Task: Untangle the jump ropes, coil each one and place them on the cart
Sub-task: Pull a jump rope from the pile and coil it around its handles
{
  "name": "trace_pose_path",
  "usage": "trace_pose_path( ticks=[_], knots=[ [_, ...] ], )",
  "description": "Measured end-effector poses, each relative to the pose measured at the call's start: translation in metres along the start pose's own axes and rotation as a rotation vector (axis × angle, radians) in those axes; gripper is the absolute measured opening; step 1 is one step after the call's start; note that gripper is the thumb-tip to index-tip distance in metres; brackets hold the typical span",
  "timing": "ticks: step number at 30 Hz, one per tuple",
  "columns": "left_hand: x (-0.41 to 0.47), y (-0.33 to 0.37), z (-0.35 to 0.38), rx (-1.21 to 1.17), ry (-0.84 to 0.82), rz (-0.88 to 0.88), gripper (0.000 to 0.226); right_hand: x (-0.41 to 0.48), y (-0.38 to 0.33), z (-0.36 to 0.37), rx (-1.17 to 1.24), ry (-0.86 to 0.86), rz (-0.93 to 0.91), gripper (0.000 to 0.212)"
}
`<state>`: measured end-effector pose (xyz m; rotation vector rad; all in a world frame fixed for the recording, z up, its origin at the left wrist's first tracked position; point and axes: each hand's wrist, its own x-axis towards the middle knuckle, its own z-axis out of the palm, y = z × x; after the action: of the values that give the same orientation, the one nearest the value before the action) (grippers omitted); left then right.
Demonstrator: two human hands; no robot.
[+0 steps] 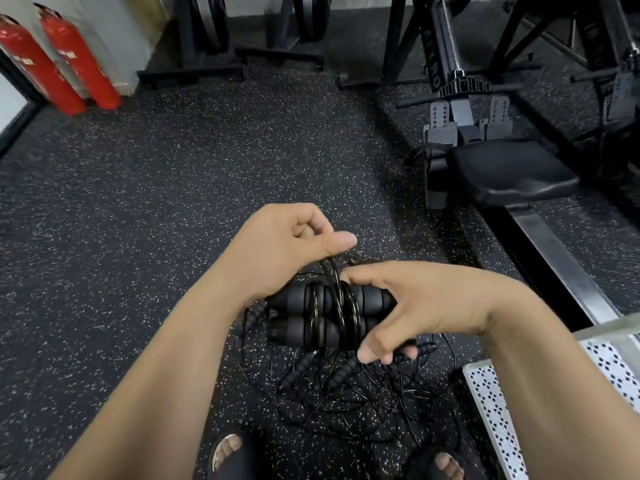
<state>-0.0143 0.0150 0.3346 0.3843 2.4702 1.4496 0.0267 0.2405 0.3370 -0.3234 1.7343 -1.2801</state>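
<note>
Far left, against the wall, stand two red fire extinguishers point(62, 64) on a black rubber floor flecked with white point(138, 202). Toward the middle, the person's left hand point(287, 244) is raised a little above the bundle. Its fingers are curled into the palm and the thumb is stretched over them, pinching a loop of thin black cord point(330, 268) that runs down from it. That cord is wound several times around two black foam jump-rope handles point(301, 318), which lie side by side and are held in the air over the floor. The right hand point(408, 306) grips the right ends of those handles, its fingers and thumb wrapped round them.

Below, on the floor in front of the person's sandalled feet point(227, 448), lies a loose tangle of more black ropes and ribbed handles point(346, 389). Further right and back stands a black rowing machine with a padded seat point(512, 171). At the lower right edge is the white perforated metal cart point(491, 403), just beside the tangle. The wrapped bundle is held to the left of the cart.
</note>
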Motion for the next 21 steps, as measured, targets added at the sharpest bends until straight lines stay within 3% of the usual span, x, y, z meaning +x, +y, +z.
trace_pose_path(
  ticks=[5,6,8,9,11,12,14,16,21],
  knots=[
    [0.006,0.002,0.009,-0.144,-0.035,-0.127,0.044,-0.009,-0.004,-0.002,0.174,-0.069,-0.199,0.06],
    [0.004,0.0,0.025,-0.104,0.064,-0.161,0.043,-0.008,-0.004,-0.003,0.221,-0.058,-0.242,0.062],
    [-0.009,-0.014,0.038,0.176,0.537,-0.161,0.029,-0.005,-0.003,-0.003,0.3,-0.01,-0.329,0.058],
    [-0.009,-0.018,0.033,0.061,0.528,-0.211,0.012,-0.003,-0.002,-0.003,0.342,0.019,-0.374,0.053],
    [0.008,-0.022,0.025,-0.128,0.154,-0.228,0.007,0.001,-0.002,-0.005,0.445,0.081,-0.461,0.045],
    [0.011,-0.021,0.02,-0.195,0.076,-0.253,0.016,0.003,-0.002,-0.007,0.504,0.118,-0.492,0.043],
    [0.013,-0.017,0.019,-0.228,0.029,-0.235,0.04,0.006,-0.002,-0.011,0.61,0.219,-0.512,0.045],
    [0.009,-0.008,0.024,-0.119,-0.078,-0.215,0.048,0.008,0.0,-0.016,0.695,0.331,-0.492,0.044],
    [0.006,-0.004,0.022,0.18,-0.196,-0.187,0.033,0.011,0.01,-0.022,0.7,0.599,-0.303,0.042]
  ],
)
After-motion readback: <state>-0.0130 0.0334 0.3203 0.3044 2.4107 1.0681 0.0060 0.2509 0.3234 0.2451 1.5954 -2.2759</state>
